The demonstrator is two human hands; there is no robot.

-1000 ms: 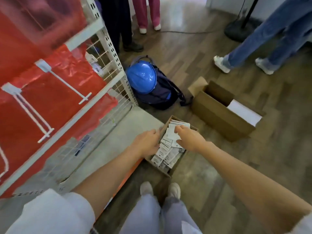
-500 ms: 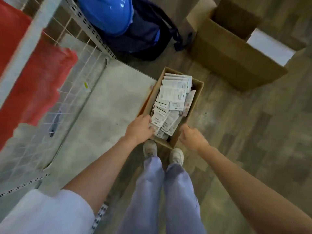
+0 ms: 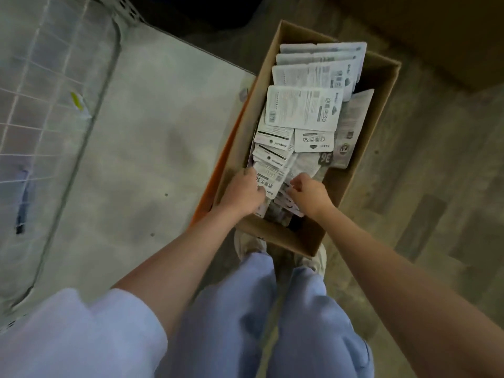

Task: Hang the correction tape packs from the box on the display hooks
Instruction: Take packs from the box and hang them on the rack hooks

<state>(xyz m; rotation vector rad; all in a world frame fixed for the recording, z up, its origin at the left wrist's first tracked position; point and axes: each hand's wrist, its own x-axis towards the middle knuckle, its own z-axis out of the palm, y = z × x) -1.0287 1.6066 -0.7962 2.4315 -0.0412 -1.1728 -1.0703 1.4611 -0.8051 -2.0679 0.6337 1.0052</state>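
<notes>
An open cardboard box (image 3: 285, 237) stands on the floor just in front of my feet. It is filled with several white correction tape packs (image 3: 302, 110), lying printed side up and overlapping. Both hands are inside the near end of the box. My left hand (image 3: 241, 190) curls its fingers round the edge of a small stack of packs (image 3: 268, 184). My right hand (image 3: 309, 193) pinches the other side of the same stack with curled fingers. The display hooks are out of view.
A grey shelf base (image 3: 152, 137) with an orange edge (image 3: 218, 173) lies left of the box. A wire mesh panel (image 3: 41, 85) rises at the far left. A larger cardboard box (image 3: 450, 36) sits at the top right on the wood-pattern floor (image 3: 425, 186).
My view has tilted down and closer to the box, losing the hooks and the helmet. Both hands moved from the box's near outer edge into it and took hold of packs.
</notes>
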